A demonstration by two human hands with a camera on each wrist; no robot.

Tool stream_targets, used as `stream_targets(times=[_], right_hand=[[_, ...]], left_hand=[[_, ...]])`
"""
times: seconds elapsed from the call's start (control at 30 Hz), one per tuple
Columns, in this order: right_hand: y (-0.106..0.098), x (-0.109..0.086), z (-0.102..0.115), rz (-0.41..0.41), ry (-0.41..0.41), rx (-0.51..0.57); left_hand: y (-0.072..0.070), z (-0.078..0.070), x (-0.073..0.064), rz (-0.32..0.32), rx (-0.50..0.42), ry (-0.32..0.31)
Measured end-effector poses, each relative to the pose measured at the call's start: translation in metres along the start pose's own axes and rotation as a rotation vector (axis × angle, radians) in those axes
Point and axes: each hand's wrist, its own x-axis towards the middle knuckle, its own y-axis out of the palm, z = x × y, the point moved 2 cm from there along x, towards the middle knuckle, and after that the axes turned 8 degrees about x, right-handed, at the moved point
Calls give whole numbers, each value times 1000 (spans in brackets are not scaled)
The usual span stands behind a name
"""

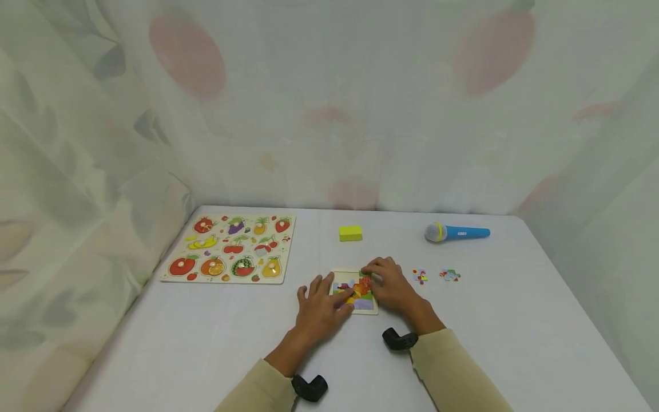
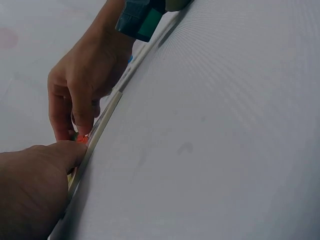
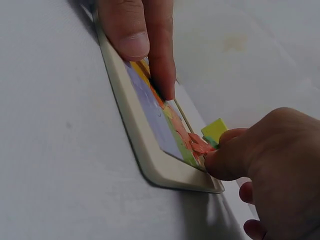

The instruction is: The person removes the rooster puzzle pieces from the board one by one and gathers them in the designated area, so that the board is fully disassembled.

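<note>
A small jigsaw puzzle in a pale wooden frame lies on the table between both hands. Its picture shows orange, green, yellow and lilac areas, with the bare tray showing along its far side. My left hand rests on the left part of the puzzle, its extended index finger touching the picture and its thumb at the near edge. At the upper right of the frame, my right hand pinches a red and green puzzle piece between thumb and index finger, partly hidden by the fingertips.
Two loose puzzle pieces, one nearer and one farther right, lie beside my right hand. Behind them is a blue toy microphone. A yellow block stands beyond the puzzle. A fruit peg board lies at the left.
</note>
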Motion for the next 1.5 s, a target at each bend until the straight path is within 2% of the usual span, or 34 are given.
stream_targets(times=[0.13, 0.47, 0.67, 0.87, 1.17, 1.37, 1.5], right_hand=[[-5, 1, 3, -32, -21, -22], [-32, -7, 15, -99, -48, 57], [-49, -14, 14, -135, -77, 85], [-68, -24, 12, -182, -99, 99], [-95, -44, -1, -249, -107, 75], [-113, -61, -20, -300, -114, 66], [-124, -70, -32, -333, -89, 37]], left_hand=[[1, 0, 1, -12, 7, 0], [-1, 0, 0, 8, -12, -9], [-1, -1, -1, 29, -21, -17], [-1, -1, -2, 22, -8, -13], [-2, -1, -2, 11, -11, -9], [-1, 0, -2, 26, -2, -13], [-2, 0, -2, 23, 3, -16]])
